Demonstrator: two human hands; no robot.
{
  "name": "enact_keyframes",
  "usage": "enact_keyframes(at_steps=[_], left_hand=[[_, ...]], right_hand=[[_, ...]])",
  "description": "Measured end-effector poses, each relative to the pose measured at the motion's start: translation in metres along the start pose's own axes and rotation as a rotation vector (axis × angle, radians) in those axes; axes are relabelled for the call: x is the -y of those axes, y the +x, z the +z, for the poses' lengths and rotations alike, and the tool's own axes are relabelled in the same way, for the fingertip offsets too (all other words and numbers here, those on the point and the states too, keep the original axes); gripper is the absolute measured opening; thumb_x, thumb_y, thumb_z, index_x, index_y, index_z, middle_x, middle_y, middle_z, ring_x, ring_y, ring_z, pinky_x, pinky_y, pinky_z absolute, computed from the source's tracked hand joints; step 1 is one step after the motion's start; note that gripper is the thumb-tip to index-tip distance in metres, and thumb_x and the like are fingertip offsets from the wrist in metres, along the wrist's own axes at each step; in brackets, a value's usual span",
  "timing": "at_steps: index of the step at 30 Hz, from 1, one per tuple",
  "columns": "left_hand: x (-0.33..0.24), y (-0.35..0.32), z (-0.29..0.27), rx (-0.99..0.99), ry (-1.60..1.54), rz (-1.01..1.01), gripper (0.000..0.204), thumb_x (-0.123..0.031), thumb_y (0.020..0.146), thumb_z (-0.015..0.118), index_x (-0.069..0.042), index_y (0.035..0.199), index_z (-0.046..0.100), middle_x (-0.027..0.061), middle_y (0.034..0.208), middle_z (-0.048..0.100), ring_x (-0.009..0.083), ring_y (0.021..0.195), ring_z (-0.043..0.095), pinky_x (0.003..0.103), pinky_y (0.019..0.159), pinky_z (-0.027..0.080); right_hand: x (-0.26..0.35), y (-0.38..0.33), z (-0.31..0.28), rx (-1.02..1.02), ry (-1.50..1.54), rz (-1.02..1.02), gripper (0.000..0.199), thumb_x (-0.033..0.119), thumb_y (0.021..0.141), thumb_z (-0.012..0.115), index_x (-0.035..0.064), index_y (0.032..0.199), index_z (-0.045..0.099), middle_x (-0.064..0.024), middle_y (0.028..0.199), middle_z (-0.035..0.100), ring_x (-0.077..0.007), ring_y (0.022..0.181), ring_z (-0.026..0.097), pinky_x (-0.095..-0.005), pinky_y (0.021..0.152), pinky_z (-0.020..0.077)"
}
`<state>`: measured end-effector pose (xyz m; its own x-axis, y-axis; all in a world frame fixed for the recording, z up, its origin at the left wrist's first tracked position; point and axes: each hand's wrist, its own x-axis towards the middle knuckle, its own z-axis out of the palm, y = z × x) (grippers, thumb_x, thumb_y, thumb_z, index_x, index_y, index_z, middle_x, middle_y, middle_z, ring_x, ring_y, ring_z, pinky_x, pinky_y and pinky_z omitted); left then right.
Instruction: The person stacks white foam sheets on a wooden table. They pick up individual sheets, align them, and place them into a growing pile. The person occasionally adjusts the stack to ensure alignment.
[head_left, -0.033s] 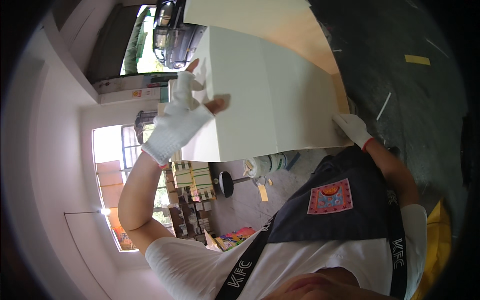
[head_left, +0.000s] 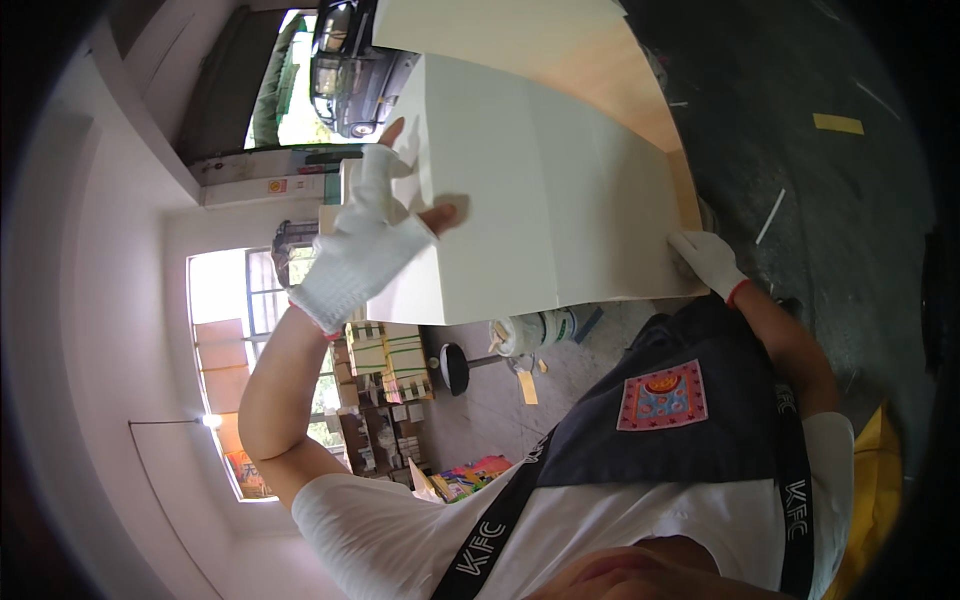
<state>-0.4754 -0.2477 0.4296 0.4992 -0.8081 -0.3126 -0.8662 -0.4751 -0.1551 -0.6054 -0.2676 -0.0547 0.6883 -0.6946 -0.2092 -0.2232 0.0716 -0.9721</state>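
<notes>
Nothing has shifted since the earlier frame: both gloved hands sit on the panel exactly as they did, and the panel has not tilted.

Nearest is the person's own chest, a white shirt under a dark apron (head_left: 690, 440) with a square embroidered patch. From there two bare forearms rise to white knitted gloves. The left hand (head_left: 365, 250) lies spread against the near left edge of a big white panel (head_left: 540, 200), fingers loose and partly splayed, thumb tip bare through the glove; it presses rather than clamps. The right hand (head_left: 708, 262) curls over the panel's lower right corner, pinching that corner between fingers and palm.

The panel is flat, smooth and matt white on its face, with a pale wood-coloured side along its top and right edge. It fills the middle of the view, held up between the two hands.

Beyond its right edge lies open dark floor (head_left: 830, 190), marked by a yellow strip. Below its lower edge stand a white tub (head_left: 540, 328) and stacked cartons (head_left: 385, 365). Farthest off, a dark car (head_left: 350, 70) shows through a bright doorway.
</notes>
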Motion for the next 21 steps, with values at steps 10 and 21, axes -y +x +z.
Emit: enact_keyframes(at_steps=[10,21], left_hand=[[0.003,-0.012,0.017,-0.035,-0.049,0.067,0.111,-0.030,0.080,0.082,-0.013,0.161,0.007,0.0260,0.154,0.025,0.0424,0.141,0.039,0.047,0.114,0.039],[0.027,-0.007,0.020,-0.211,-0.359,0.234,0.095,-0.022,0.089,0.076,-0.004,0.159,0.015,0.0234,0.144,0.043,0.0283,0.127,0.055,0.037,0.096,0.055]], right_hand=[[0.003,0.001,-0.003,0.001,-0.023,-0.041,0.054,0.051,0.100,0.045,0.0061,0.090,0.074,-0.0067,0.077,0.072,-0.0213,0.074,0.069,-0.0334,0.071,0.0501],[0.012,-0.003,-0.006,0.061,0.157,0.062,0.049,0.045,0.101,0.050,0.0042,0.082,0.069,-0.0056,0.066,0.067,-0.0172,0.061,0.066,-0.0311,0.059,0.0504]])
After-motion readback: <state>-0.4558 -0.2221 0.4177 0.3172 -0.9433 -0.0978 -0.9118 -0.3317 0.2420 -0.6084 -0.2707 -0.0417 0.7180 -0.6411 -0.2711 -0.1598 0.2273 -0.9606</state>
